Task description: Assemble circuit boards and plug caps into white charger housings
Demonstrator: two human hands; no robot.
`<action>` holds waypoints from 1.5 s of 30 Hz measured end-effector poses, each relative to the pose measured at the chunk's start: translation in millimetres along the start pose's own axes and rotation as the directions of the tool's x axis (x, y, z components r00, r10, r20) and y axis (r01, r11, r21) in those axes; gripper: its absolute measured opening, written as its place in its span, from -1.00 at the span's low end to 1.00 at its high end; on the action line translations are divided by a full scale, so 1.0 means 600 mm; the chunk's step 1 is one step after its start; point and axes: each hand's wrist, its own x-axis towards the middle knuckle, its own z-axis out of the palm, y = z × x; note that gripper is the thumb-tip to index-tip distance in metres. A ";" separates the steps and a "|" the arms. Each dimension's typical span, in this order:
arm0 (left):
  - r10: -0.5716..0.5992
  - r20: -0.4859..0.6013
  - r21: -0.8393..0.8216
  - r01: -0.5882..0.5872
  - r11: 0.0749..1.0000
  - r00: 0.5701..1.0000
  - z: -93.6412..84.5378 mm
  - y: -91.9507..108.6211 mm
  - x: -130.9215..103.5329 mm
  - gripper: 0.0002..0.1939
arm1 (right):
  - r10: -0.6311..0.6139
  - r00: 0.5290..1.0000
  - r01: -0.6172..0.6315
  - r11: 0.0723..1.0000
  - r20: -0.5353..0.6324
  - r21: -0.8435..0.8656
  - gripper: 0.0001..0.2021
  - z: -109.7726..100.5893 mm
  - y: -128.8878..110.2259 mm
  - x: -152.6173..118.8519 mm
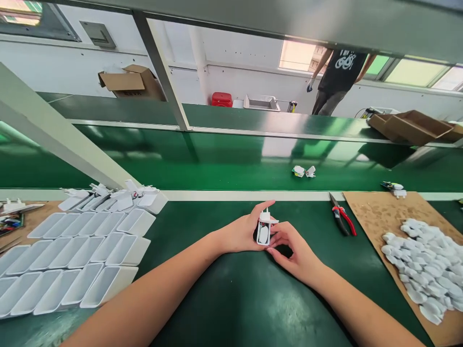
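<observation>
Over the green bench, a small white plastic charger housing (264, 234) is held with its open side up. A white piece lies inside it, and a white plug cover with pins (266, 217) sits tilted at its far end. My left hand (240, 233) is closed around the housing from the left, thumb stretched along the far side. The fingers of my right hand (292, 248) are bent and closed against the housing's right edge and lower corner. Part of its right side is hidden by those fingers.
Rows of white housings (125, 250) stand at left, some topped with plug parts (133, 193). Red-handled pliers (342, 217) and a pile of white pieces (427, 265) on cardboard (369, 212) are at right. Small assemblies (299, 171) lie on the green belt (224, 164). A person (340, 77) stands beyond.
</observation>
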 end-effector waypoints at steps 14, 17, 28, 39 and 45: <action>0.115 0.035 0.070 -0.117 0.991 0.993 0.006 -0.013 0.001 0.18 | 0.021 1.000 -0.021 0.999 -0.001 -0.037 -0.58 0.001 -0.021 -0.003; 0.118 0.031 0.090 -0.120 0.989 0.993 0.006 -0.011 0.001 0.18 | 0.032 0.999 -0.032 0.999 -0.005 -0.044 -0.59 0.000 -0.021 -0.003; 0.048 0.012 0.126 -0.049 0.991 0.999 0.009 -0.010 0.000 0.13 | 0.056 0.998 -0.055 0.996 0.017 -0.075 -0.67 0.001 -0.026 -0.004; -0.123 -0.133 0.100 0.137 0.986 0.983 0.005 0.003 -0.002 0.02 | -0.086 0.855 -0.477 0.252 -0.511 -0.842 -0.71 -0.174 -0.013 -0.011; -0.076 -0.170 0.117 0.096 0.988 0.983 0.006 -0.003 -0.003 0.02 | 0.059 0.814 -0.575 -0.053 -0.578 -0.816 -0.71 -0.216 0.025 -0.060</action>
